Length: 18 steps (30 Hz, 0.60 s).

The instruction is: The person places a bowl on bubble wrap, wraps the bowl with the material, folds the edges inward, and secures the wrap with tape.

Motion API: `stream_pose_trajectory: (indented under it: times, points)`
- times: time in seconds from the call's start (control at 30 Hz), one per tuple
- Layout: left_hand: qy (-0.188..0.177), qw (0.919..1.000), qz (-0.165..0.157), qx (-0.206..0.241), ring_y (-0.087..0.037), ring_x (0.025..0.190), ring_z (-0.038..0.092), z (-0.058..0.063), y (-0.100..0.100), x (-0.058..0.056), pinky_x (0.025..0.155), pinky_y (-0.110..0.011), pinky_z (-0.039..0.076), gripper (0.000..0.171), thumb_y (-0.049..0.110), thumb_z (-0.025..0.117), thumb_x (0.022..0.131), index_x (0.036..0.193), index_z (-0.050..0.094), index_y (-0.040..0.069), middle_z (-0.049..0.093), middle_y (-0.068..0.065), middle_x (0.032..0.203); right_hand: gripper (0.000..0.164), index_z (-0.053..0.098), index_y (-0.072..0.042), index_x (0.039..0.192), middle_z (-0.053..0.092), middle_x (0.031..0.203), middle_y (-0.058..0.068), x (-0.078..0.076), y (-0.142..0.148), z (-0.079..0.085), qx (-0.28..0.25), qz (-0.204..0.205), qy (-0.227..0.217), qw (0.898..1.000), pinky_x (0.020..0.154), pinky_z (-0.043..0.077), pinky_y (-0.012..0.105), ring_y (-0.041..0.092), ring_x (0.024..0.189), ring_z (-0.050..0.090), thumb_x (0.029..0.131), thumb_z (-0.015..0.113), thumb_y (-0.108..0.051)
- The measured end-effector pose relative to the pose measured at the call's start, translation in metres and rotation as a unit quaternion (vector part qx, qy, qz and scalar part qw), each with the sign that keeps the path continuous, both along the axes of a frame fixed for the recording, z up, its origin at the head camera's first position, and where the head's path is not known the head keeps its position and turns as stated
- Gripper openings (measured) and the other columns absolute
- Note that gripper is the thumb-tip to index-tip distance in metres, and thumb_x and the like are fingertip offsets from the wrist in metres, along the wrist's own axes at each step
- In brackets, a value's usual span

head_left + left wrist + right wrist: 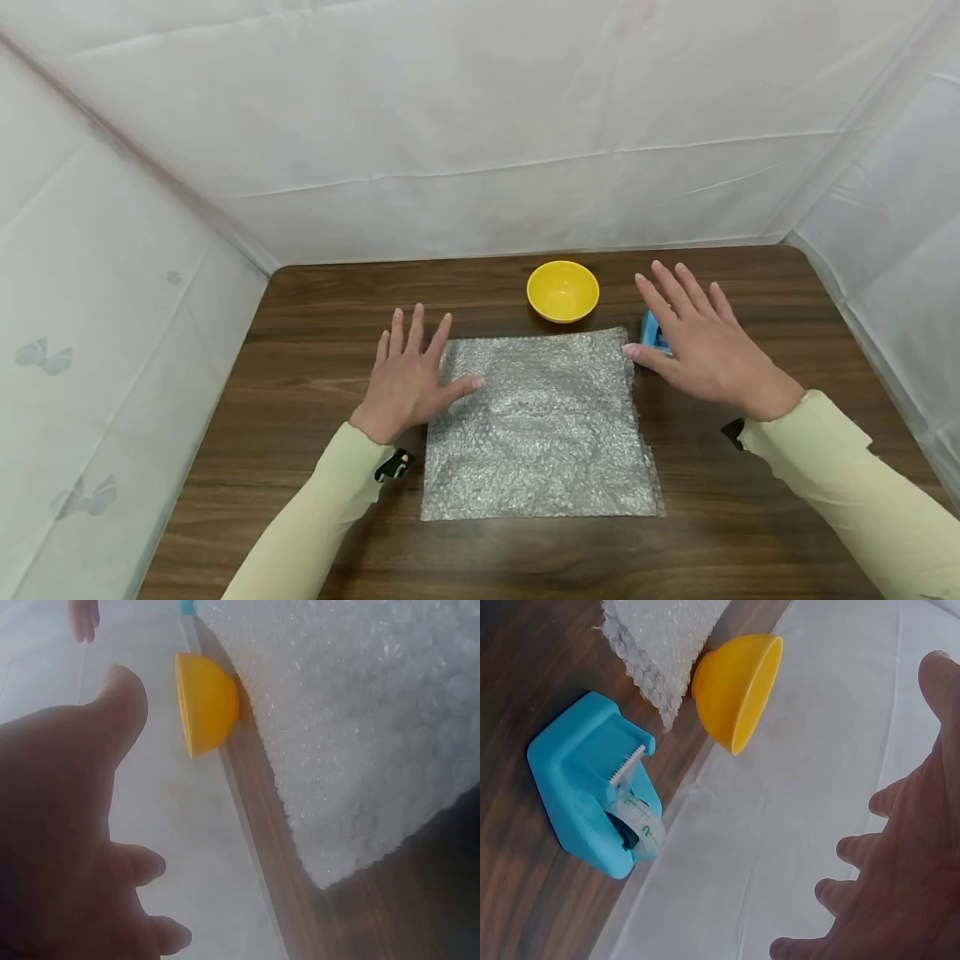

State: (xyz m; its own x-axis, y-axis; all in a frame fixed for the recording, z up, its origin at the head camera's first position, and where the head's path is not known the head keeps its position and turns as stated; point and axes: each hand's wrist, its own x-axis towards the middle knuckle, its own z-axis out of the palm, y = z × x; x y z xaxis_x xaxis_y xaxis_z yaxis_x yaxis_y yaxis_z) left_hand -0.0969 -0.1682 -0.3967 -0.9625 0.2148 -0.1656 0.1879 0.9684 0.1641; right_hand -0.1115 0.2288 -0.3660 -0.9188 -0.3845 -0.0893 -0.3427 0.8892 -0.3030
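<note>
A sheet of bubble wrap (543, 433) lies flat on the wooden table. Just beyond its far edge stands a yellow bowl (562, 292), upright, with nothing visible inside. My left hand (405, 383) hovers by the sheet's left edge, fingers spread, holding nothing. On the other side, my right hand (701, 346) is raised with its fingers extended and also holds nothing. A blue tape dispenser (592, 787) with a roll of clear tape (639, 825) sits to the right of the sheet; in the head view my right hand hides most of it.
The dark wooden table (315, 350) has rounded far corners. White sheeting (480, 133) hangs as a wall behind the far edge and along both sides. A black wrist device (393, 467) shows at the left sleeve.
</note>
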Motion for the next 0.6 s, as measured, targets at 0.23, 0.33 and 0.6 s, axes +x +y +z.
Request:
stream_pose_trajectory:
  times: [0.23, 0.33, 0.6]
  points:
    - [-0.003, 0.9998, -0.021, -0.001, -0.05, 0.161, -0.002, -0.001, -0.002, 0.006, 0.13, -0.064, 0.014, 0.106, 0.076, 0.06, 0.09, 0.168, 0.015, 0.02, 0.001, -0.025, 0.174, 0.095, -0.004, -0.023, 0.169, -0.01, 0.178, 0.007, 0.005, -0.001, -0.006, 0.005, 0.008, -0.01, 1.0, 0.127, -0.005, 0.071, 0.037, 0.164, -0.012, 0.102, 0.049, -0.065]
    - [-0.003, 0.9994, -0.032, -0.015, -0.051, 0.161, 0.001, -0.003, -0.003, 0.011, 0.13, -0.062, 0.015, 0.107, 0.078, 0.059, 0.09, 0.168, 0.015, 0.019, 0.003, -0.026, 0.174, 0.094, -0.004, -0.023, 0.169, -0.01, 0.178, 0.007, 0.008, -0.002, -0.009, 0.004, 0.012, -0.015, 1.0, 0.127, -0.006, 0.069, 0.037, 0.164, -0.012, 0.102, 0.049, -0.065]
    - [0.035, 0.9975, -0.06, -0.016, -0.049, 0.161, 0.011, -0.008, -0.001, 0.018, 0.128, -0.061, 0.024, 0.108, 0.079, 0.061, 0.088, 0.167, 0.022, 0.016, 0.014, -0.03, 0.172, 0.094, 0.0, -0.021, 0.169, -0.006, 0.178, 0.009, 0.014, -0.007, -0.015, 0.008, 0.024, -0.008, 1.0, 0.128, -0.002, 0.069, 0.038, 0.164, -0.008, 0.103, 0.051, -0.063]
